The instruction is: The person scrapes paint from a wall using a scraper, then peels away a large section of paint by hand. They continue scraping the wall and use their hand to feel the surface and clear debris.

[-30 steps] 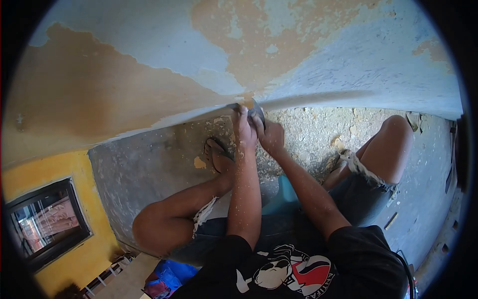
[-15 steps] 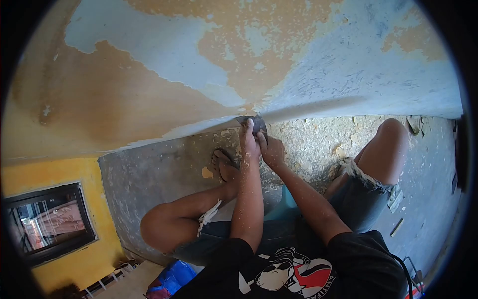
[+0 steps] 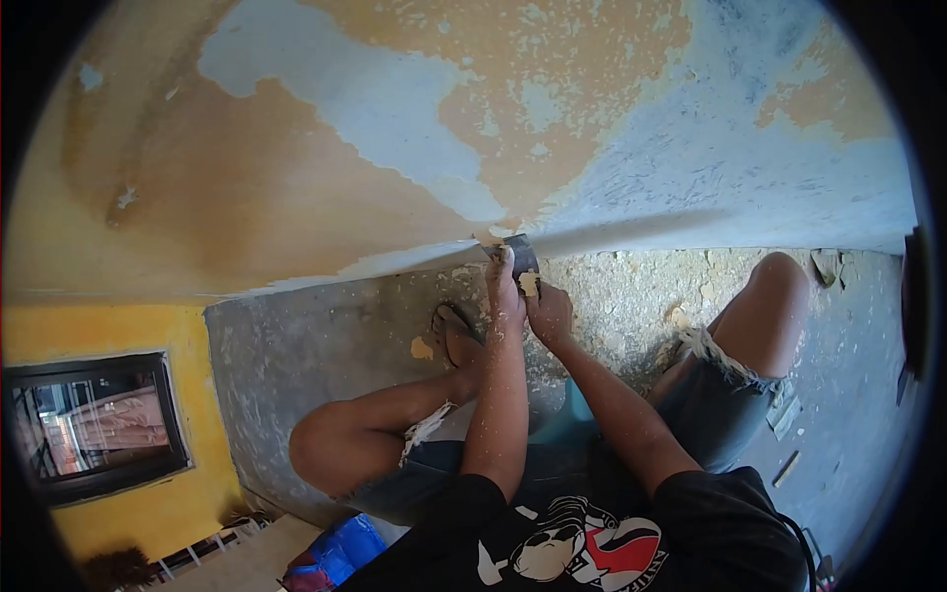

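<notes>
A dark flat scraper (image 3: pixel 522 255) touches the low part of the wall (image 3: pixel 395 109), where orange paint is partly gone and pale blue-white shows. My left hand (image 3: pixel 504 286) presses its fingers on the scraper's left side, thumb up toward the blade. Just to the right, my right hand (image 3: pixel 549 314) is closed around the scraper's lower end. A cream paint flake (image 3: pixel 530 284) lies on the scraper between my hands. White specks cover both forearms.
Paint flakes litter the grey floor (image 3: pixel 286 365), thickest along the wall's foot. My bent knees are at both sides, with a teal stool (image 3: pixel 568 419) between them. A yellow wall with a dark-framed window (image 3: pixel 99 429) stands left; a blue bag (image 3: pixel 345 548) lies lower left.
The view has shifted, so wall and floor sit slightly lower and to the right. A cream flake now shows on the scraper, and more of the blade is visible.
</notes>
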Available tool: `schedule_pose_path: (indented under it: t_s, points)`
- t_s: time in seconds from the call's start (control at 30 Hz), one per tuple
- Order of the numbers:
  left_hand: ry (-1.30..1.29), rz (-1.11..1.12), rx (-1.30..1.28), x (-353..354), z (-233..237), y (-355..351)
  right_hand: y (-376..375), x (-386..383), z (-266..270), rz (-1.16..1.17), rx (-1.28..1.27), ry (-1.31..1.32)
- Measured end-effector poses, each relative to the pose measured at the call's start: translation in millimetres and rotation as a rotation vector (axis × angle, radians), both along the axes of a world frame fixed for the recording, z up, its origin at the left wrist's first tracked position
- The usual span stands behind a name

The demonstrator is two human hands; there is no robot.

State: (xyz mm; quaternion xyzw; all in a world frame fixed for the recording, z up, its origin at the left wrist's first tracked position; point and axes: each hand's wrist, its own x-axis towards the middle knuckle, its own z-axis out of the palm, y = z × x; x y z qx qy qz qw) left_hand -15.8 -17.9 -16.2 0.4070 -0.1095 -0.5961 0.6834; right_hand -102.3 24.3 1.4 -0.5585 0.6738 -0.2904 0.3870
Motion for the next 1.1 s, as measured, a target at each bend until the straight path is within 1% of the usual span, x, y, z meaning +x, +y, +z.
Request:
schedule_pose_path:
  t_s: [0.1,0.17,0.2,0.23,0.33,0.37,0.43,0.47,0.5,0.57,0.6,0.67,0.7,0.73,0.8,0.83,0.87,0.93,0.97,1.0,1.03,1.1]
  points:
    - [-0.026,-0.007,-0.029,-4.3,8.8,1.0,-0.5,-0.2,7.1,-0.022,-0.041,0.021]
    - [-0.033,-0.001,0.004,-7.4,17.8,9.3,5.0,-2.9,-0.4,0.007,0.003,0.042]
    - [-0.033,0.000,0.029,-10.6,15.3,10.2,3.6,-5.2,-1.0,0.030,0.040,0.069]
    - [-0.020,-0.014,-0.038,-12.3,10.5,8.0,1.4,-6.2,-0.9,0.024,0.026,0.073]
    - [-0.028,-0.025,-0.033,-11.1,-1.0,5.7,2.7,-6.5,-0.8,-0.039,0.000,0.049]
    - [0.009,-0.008,-0.046,-10.5,-4.8,4.4,1.4,-4.9,-0.3,-0.038,0.018,0.043]
    - [-0.003,0.018,-0.014,-12.6,7.7,3.6,0.8,-2.6,-1.9,-0.031,0.046,0.036]
    - [-0.014,0.043,0.010,-13.3,16.3,2.0,-2.2,-1.7,-3.5,-0.043,0.010,0.028]
    - [-0.015,0.044,0.014,-11.6,14.1,0.1,-2.8,-0.7,-3.0,-0.055,-0.026,0.020]
    - [-0.017,0.070,0.024,-10.4,11.0,-0.9,3.2,0.2,0.5,-0.046,-0.013,0.034]
    - [-0.012,0.068,0.017,-9.8,14.8,-4.2,-0.9,-0.5,6.5,-0.040,-0.015,0.048]
    - [-0.134,-0.042,-0.045,-1.2,32.2,-2.7,-13.5,0.3,49.5,0.005,-0.051,0.023]
    - [-0.117,0.071,-0.030,1.8,45.0,-13.9,-22.0,0.2,69.0,0.052,-0.085,-0.005]
    - [-0.007,0.129,-0.018,5.2,56.1,-20.6,-23.4,1.1,79.9,0.060,-0.065,-0.009]
    - [-0.091,0.169,0.063,7.2,89.8,-10.6,-23.2,7.2,100.4,0.068,-0.033,-0.215]
    - [-0.097,0.018,0.010,17.7,91.6,-6.1,-14.9,9.3,94.7,0.075,-0.037,-0.212]
    - [-0.094,0.024,-0.006,18.0,79.2,-0.4,-6.5,13.2,76.7,0.039,-0.066,-0.178]
    - [-0.140,-0.014,0.120,11.6,51.7,7.3,2.9,16.9,49.5,0.003,-0.140,-0.150]
    - [-0.142,-0.014,0.093,5.7,50.0,8.3,13.0,14.5,35.1,0.007,-0.076,-0.083]
    - [-0.122,0.018,0.101,-0.4,45.8,12.9,13.8,10.7,32.0,0.007,0.000,-0.015]
    - [-0.105,0.048,0.126,-2.4,39.8,17.6,8.8,6.9,25.3,0.003,0.000,-0.018]
    - [-0.080,0.015,0.134,1.9,26.3,18.1,10.6,2.7,18.4,0.049,0.127,0.019]
